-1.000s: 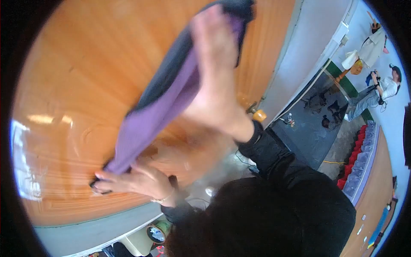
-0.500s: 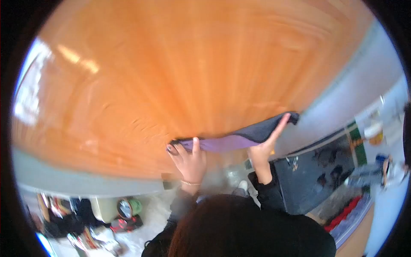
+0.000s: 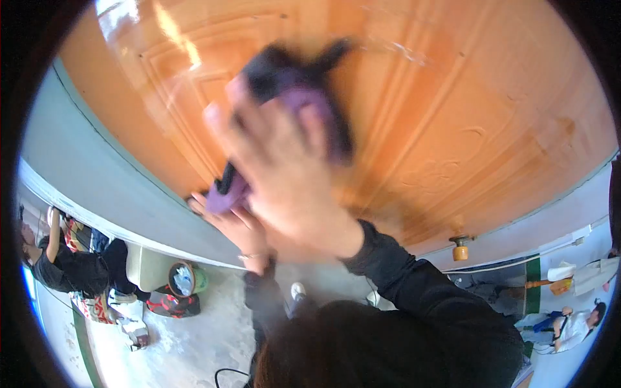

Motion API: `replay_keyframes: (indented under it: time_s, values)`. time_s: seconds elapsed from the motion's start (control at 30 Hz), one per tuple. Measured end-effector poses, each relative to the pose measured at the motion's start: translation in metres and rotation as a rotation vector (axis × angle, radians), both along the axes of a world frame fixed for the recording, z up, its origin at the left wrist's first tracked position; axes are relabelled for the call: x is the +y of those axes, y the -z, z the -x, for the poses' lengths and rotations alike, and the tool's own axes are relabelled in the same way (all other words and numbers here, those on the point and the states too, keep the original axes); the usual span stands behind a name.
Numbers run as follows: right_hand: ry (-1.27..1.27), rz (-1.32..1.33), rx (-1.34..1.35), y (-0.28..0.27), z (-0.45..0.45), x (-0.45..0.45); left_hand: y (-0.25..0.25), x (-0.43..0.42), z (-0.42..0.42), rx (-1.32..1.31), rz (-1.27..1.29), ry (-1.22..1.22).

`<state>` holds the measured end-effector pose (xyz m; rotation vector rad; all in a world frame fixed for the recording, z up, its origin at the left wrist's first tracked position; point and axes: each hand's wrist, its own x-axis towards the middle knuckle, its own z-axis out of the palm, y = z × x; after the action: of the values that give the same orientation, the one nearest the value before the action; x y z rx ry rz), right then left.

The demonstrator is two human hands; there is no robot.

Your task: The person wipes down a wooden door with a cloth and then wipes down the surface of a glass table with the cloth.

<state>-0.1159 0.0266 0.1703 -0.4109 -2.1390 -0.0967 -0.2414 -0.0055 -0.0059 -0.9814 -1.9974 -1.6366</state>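
Note:
A purple and black cloth (image 3: 303,97) lies bunched against the orange wooden door (image 3: 446,123). Over it is my right hand (image 3: 284,161), blurred by motion, its fingers spread and the palm toward the door. My left hand (image 3: 236,227), lower and to the left near the door's edge, holds the purple lower end of the cloth between thumb and fingers. Part of the cloth is hidden behind my right hand.
A round door knob (image 3: 459,249) sticks out at the lower right. A pale frame (image 3: 116,171) borders the door. At the left are a person in dark clothes (image 3: 81,268) and a bin (image 3: 187,279); another person (image 3: 576,328) is at the far right.
The view has turned. The cloth, stretched between both hands half a second ago, is now bunched. My right hand has moved from the cloth's far end to above and near my left hand.

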Motion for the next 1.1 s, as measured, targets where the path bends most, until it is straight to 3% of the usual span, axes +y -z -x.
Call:
replay_keyframes:
  time_s: [0.13,0.17,0.23,0.33,0.4,0.53,0.57,0.7,0.73,0.8,0.93,1.0,1.1]
  values:
    - [-0.431,0.226,-0.177,0.039,0.052,0.001,0.055,-0.015,-0.025,-0.412,0.0,0.185]
    - [-0.416,0.232,-0.165,0.052,0.06,0.003,0.059,-0.017,-0.032,-0.467,0.001,0.217]
    - [-0.696,0.281,-0.048,0.057,0.062,0.006,0.057,-0.017,-0.044,-0.527,0.005,0.249]
    - [-0.535,0.254,-0.176,0.029,0.031,0.005,0.03,-0.014,-0.056,-0.489,-0.035,0.263]
    - [-0.486,0.239,-0.041,0.0,-0.009,0.006,-0.001,-0.004,-0.074,-0.443,-0.099,0.272]
    - [0.218,-0.1,0.131,-0.036,-0.104,0.02,-0.043,0.031,-0.137,-0.348,-0.274,0.244]
    - [0.297,-0.14,0.185,-0.042,-0.133,0.029,-0.033,0.034,-0.151,-0.1,-0.051,0.035]
    - [0.48,-0.192,0.345,-0.052,-0.262,0.044,-0.022,0.047,-0.24,0.33,0.143,0.282]
    - [0.491,-0.151,0.393,-0.051,-0.289,0.046,-0.024,0.051,-0.267,0.383,0.06,0.344]
    - [0.561,0.009,0.486,-0.036,-0.336,0.047,-0.029,0.05,-0.313,0.472,0.166,0.41]
    - [0.584,0.145,0.663,0.021,-0.373,0.046,0.006,0.063,-0.357,0.656,0.111,0.44]
    - [0.69,0.223,0.527,0.07,-0.374,0.038,0.035,0.067,-0.344,0.886,0.046,0.561]
    - [0.673,0.241,0.423,0.131,-0.362,0.027,0.05,0.055,-0.29,0.874,0.093,0.585]
